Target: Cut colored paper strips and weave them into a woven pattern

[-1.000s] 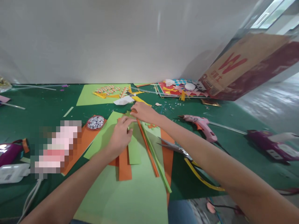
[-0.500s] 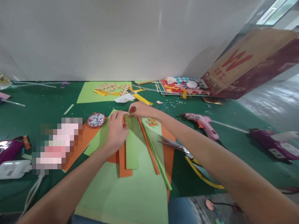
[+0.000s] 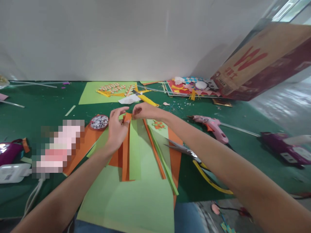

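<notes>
My right hand (image 3: 147,111) pinches the top end of a wide green paper strip (image 3: 135,155). Beside it, my left hand (image 3: 118,129) has its thumb on the upper part of an orange paper strip (image 3: 125,158), with the index finger stretched out. The two strips lie side by side, partly overlapping, over a large light green sheet (image 3: 126,204). To their right rest a thin orange strip (image 3: 155,152) and a thin green strip (image 3: 167,173). A small woven orange-and-green piece (image 3: 158,125) sits near my right wrist. Scissors (image 3: 182,148) with yellow handles lie partly under my right forearm.
A pink glue gun (image 3: 211,127) and a purple device (image 3: 286,149) lie on the right. At left are a round dish of googly eyes (image 3: 99,122) and a blurred-out pink object (image 3: 60,147). A yellow cutter (image 3: 148,99) lies behind my hands; a paper bag (image 3: 257,64) stands back right.
My left hand has shifted slightly left and its index finger has lifted away from the right hand. The orange and green strips now lie closer in line at their lower ends.
</notes>
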Demonstrator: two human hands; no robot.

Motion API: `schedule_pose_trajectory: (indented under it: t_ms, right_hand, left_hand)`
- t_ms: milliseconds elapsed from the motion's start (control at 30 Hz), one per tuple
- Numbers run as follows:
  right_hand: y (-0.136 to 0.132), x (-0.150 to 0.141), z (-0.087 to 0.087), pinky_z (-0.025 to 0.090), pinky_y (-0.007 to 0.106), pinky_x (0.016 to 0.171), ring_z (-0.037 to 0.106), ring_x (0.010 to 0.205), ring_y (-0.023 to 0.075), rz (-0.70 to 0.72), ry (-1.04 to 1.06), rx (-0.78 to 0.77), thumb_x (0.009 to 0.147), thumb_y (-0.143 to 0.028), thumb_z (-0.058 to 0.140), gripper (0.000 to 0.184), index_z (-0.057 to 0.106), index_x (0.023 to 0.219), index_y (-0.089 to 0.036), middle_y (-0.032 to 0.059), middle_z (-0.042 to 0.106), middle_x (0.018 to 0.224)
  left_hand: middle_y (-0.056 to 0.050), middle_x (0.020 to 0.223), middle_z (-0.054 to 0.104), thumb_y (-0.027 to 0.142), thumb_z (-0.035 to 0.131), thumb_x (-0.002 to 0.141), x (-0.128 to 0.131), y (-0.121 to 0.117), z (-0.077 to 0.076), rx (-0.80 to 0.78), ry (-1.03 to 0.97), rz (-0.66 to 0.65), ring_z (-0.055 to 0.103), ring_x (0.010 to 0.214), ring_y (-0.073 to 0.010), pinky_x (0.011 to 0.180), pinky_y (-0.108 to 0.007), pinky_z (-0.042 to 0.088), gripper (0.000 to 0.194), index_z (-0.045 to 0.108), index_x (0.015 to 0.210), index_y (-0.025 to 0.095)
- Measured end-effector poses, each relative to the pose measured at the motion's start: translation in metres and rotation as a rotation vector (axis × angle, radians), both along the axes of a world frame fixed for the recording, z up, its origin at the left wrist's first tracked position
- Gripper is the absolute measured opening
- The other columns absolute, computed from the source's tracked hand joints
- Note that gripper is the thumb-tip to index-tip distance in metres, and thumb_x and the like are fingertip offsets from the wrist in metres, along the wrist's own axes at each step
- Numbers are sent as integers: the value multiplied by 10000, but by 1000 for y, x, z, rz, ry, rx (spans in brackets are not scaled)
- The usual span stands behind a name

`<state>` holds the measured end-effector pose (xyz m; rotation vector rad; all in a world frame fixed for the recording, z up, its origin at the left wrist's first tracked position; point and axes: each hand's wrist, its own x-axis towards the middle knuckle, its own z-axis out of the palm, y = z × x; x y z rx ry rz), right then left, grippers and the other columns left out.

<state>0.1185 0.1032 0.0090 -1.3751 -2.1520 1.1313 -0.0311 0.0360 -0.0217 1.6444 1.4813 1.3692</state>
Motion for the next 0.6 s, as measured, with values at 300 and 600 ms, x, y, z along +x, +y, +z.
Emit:
schedule_pose_trajectory:
  t_ms: [300,600]
  right_hand:
    - [6,-1,0,366,212,539,469,586,85,16,318,-161,644,-111,673,171,523,695,-177,-39,506,641]
    - [66,-13,4,446,289,765,583,883,184,-237,-39,398,719,-105,602,285,566,998,-150,79,649,967]
  left_hand:
    - [-72,1171,539,82,577,754,-1,2,-5,79,-40,26,540,1147,-209,982,-387,474,343,579,1066,226]
    - [-112,1334,527,194,522,888,-2,-4,-6,100,579,-148,450,1295,-251,1102,-446,344,247,605,1120,195]
